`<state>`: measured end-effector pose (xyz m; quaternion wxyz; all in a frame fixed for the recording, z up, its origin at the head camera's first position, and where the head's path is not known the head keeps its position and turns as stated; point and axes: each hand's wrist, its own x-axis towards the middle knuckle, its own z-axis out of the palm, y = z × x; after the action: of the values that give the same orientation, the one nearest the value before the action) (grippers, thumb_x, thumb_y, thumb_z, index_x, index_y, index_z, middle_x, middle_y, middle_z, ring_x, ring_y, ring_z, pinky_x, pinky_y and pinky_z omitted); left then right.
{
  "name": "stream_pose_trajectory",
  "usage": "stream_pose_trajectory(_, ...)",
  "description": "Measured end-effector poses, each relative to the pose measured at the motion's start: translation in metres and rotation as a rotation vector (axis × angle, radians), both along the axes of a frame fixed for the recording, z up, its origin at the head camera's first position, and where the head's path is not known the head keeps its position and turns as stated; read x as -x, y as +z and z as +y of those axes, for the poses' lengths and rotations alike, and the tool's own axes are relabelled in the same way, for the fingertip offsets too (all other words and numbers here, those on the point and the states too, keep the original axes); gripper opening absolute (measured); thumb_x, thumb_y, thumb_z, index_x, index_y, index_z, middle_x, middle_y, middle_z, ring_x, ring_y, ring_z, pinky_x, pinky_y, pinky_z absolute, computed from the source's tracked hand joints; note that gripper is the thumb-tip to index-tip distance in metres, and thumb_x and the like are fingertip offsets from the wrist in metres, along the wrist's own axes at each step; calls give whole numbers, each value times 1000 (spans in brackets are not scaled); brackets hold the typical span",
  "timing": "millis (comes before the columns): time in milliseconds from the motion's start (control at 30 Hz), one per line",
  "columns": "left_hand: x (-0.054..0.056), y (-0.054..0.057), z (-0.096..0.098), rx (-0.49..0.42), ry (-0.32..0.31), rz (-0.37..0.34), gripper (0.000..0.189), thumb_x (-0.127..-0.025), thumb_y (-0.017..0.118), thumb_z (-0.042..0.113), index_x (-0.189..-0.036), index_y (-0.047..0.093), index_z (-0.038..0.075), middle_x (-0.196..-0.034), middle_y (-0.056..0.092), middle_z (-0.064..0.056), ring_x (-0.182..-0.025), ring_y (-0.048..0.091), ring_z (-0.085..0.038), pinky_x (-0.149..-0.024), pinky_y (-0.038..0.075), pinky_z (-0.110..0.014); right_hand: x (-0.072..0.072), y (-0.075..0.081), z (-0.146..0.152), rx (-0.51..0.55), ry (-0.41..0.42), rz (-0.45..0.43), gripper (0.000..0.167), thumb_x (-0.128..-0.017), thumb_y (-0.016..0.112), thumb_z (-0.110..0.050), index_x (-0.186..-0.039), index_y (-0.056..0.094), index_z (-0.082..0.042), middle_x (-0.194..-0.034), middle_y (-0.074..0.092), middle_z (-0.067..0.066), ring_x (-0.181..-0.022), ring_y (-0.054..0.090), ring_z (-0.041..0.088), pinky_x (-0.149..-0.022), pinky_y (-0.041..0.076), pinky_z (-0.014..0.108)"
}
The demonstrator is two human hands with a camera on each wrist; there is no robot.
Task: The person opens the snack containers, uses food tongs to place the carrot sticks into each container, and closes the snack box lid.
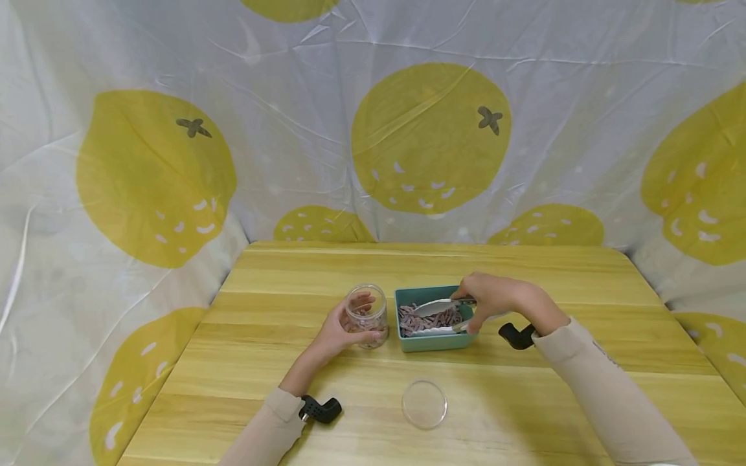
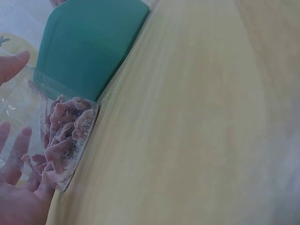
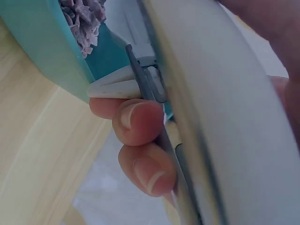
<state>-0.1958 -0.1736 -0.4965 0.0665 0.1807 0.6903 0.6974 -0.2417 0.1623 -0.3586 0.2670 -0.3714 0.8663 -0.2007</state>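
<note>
My left hand holds a clear open jar upright on the table, its fingers and thumb around the wall. Pinkish-purple strips dusted with white powder lie at the jar's bottom. Just right of the jar stands a teal rectangular box with more purplish strips in it. A pair of tongs with white tips is gripped by my right hand, and the tips reach into the box, spread apart. Curled fingertips press on the tongs' handle in the right wrist view. Whether the tips touch strips, I cannot tell.
A clear round lid lies on the wooden table, nearer me than the box. A white cloth with yellow lemons hangs behind the table and at both sides. Black wrist devices sit at both sleeves.
</note>
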Motion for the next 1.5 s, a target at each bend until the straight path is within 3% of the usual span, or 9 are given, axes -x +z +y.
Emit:
stream_pose_trajectory(100, 0, -1, -1, 4, -2, 1, 82, -77, 84, -2, -147, 41, 1, -148, 45, -24, -138, 39, -40, -106, 41, -26, -1, -1, 0, 0, -3, -3, 15, -76, 85, -6, -83, 73, -1, -110, 67, 25, -50, 8, 12, -51, 23, 26)
stream_pose_trajectory(233, 0, -2, 0, 11, -3, 0, 82, -78, 84, -1, -148, 41, 2, -148, 45, -23, -138, 39, -38, -106, 41, -27, -2, -1, 1, -5, -12, -3, 46, -77, 86, -8, -117, 69, 7, -65, 58, 11, -50, 9, 11, -52, 23, 25)
stream_pose_trajectory(367, 0, -2, 0, 12, -6, -2, 82, -78, 84, -1, -148, 41, 3, -148, 44, -23, -139, 39, -38, -106, 41, -27, -3, -1, 2, 5, 8, 1, 56, -78, 85, -8, -126, 63, 11, -47, 38, -3, -50, 9, 10, -51, 21, 25)
stream_pose_trajectory(600, 1, -1, -1, -3, -3, 13, 81, -77, 84, -2, -146, 43, 3, -148, 44, -24, -138, 38, -39, -106, 41, -26, -3, -1, 4, 31, 40, -5, 54, -80, 83, -9, -125, 62, 12, -47, 32, -8, -50, 9, 9, -51, 21, 25)
stream_pose_trajectory(933, 1, 0, 0, 8, -10, 12, 81, -78, 83, -4, -147, 41, 1, -149, 43, -25, -139, 38, -39, -106, 41, -28, 1, -3, 7, 41, 48, -39, 52, -82, 82, -10, -127, 62, 10, -49, 43, -2, -46, 11, 8, -51, 25, 23)
stream_pose_trajectory(1067, 1, -1, 0, 8, -12, 5, 80, -79, 82, -4, -147, 42, 3, -149, 42, -25, -139, 38, -38, -108, 40, -31, 3, -3, 11, 63, 54, -52, 51, -84, 81, -12, -127, 63, 9, -83, 69, 9, -49, 16, 7, -55, 32, 24)
stream_pose_trajectory(1200, 2, -2, -1, 6, -15, 10, 79, -79, 82, -4, -147, 41, 2, -149, 41, -28, -139, 37, -40, -109, 40, -32, 4, -3, 15, 86, 66, -38, 49, -86, 79, -13, -126, 63, 10, -117, 68, 19, -53, 22, 6, -58, 36, 26)
stream_pose_trajectory(1400, 2, -3, -1, 5, -6, 6, 79, -79, 82, -4, -147, 41, 1, -148, 42, -28, -139, 38, -40, -107, 41, -29, 6, 2, 21, 104, 57, -18, 52, -86, 80, -15, -127, 62, 11, -92, 67, 8, -53, 24, 6, -54, 32, 25)
stream_pose_trajectory(1500, 2, -3, -1, 6, -1, 6, 80, -78, 82, -5, -147, 42, 1, -148, 42, -28, -139, 38, -41, -106, 41, -28, 8, 3, 25, 105, 56, -5, 54, -86, 80, -19, -127, 62, 11, -100, 69, 11, -56, 30, 6, -58, 35, 25)
